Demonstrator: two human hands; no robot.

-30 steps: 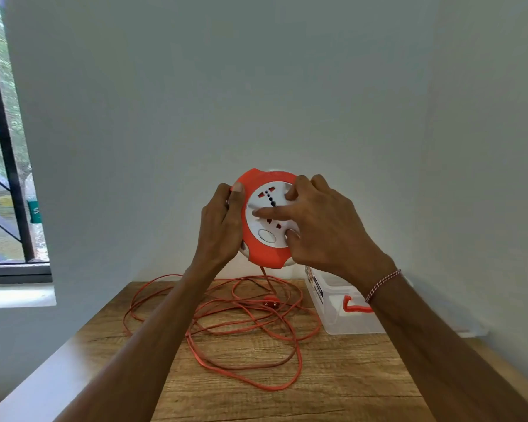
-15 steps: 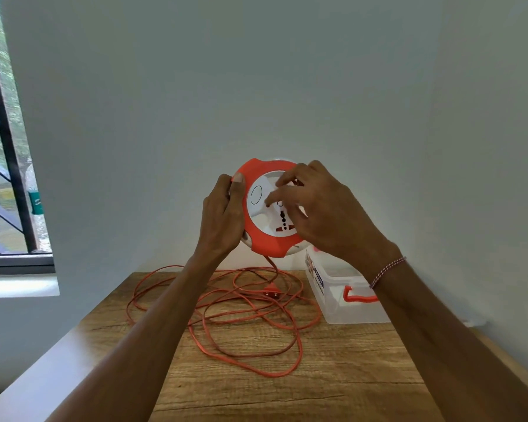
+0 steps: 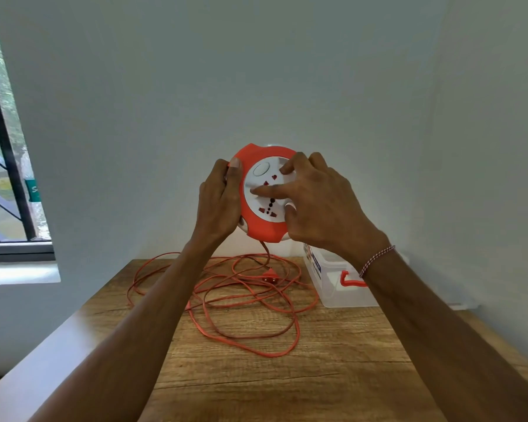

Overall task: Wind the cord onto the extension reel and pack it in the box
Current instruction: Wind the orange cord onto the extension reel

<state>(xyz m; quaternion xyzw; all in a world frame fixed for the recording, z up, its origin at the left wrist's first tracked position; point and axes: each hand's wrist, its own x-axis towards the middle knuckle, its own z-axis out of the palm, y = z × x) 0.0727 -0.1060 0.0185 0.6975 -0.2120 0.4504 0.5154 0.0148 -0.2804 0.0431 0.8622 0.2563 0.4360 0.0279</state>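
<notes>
Head view: the left hand [image 3: 218, 199] grips the raised reel's [image 3: 264, 220] orange rim, fingers curled round it. Right hand [image 3: 320, 205] rests spread fingers [image 3: 269, 190] on its white face, cord [image 3: 241, 303] lying loose on the surface [image 3: 333, 376].

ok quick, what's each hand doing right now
left hand: grips the reel by its edge
right hand: fingers spread on the reel's white face, holding nothing
</notes>
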